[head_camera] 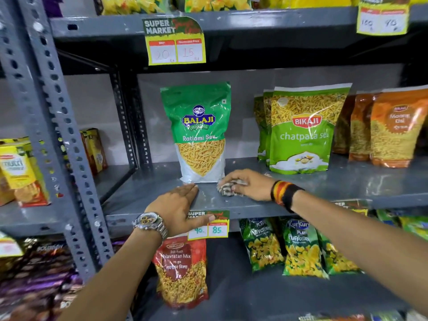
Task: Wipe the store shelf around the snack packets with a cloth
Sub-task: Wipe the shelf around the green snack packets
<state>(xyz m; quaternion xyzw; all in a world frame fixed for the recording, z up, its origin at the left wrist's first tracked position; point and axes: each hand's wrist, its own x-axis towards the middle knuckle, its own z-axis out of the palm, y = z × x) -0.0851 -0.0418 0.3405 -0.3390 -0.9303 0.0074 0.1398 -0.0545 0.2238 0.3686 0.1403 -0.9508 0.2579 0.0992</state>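
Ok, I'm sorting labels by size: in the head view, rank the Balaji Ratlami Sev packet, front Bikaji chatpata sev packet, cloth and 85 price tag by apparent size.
1-2. Balaji packet and chatpata sev packet: too alike to rank.
3. price tag, partly hidden by the left hand.
4. cloth, bunched under the right hand.

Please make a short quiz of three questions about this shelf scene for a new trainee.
1. Which hand holds the cloth?
2. True or false: the Balaji packet lies flat on the shelf.
3. The left hand rests on: A) a packet, B) the shelf's front edge, C) the upright post.

Key:
1. The right hand, beside the Balaji packet's base.
2. False; it stands upright.
3. B.
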